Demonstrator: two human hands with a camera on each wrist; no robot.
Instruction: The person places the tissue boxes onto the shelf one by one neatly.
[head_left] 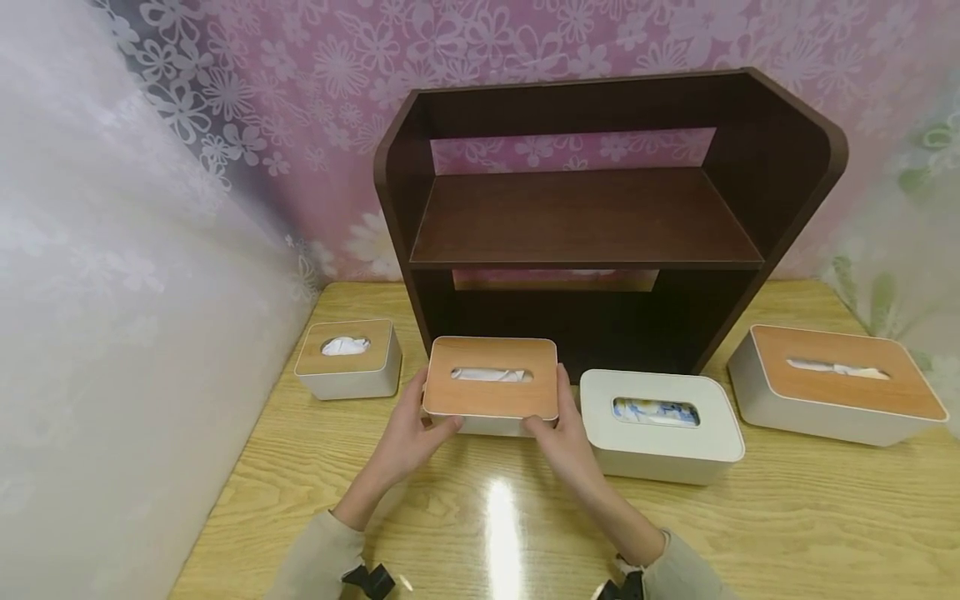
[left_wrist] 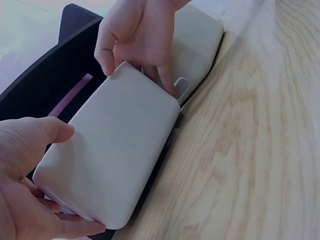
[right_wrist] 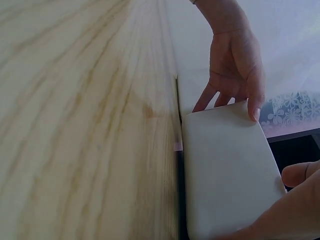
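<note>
A tissue box (head_left: pixel 491 398) with a wood-coloured lid and white sides stands between both hands, in front of the dark shelf; white tissue shows in its slot. My left hand (head_left: pixel 405 440) grips its left end, thumb on the front edge. At the right end my right hand (head_left: pixel 566 440) holds it the same way, thumb on the front. In the left wrist view the box's plain white front (left_wrist: pixel 117 145) faces the camera, with the left hand's fingers partly below its edge. The right wrist view shows the white front (right_wrist: pixel 230 170) too. Whether the box touches the table cannot be told.
Behind stands a dark brown two-tier shelf (head_left: pixel 592 218). A smaller wood-lidded tissue box (head_left: pixel 351 379) is at the left. To the right are a white tissue box (head_left: pixel 660 462), close to my right hand, and a larger wood-lidded one (head_left: pixel 840 383). All rest on the wooden table (head_left: pixel 442 517).
</note>
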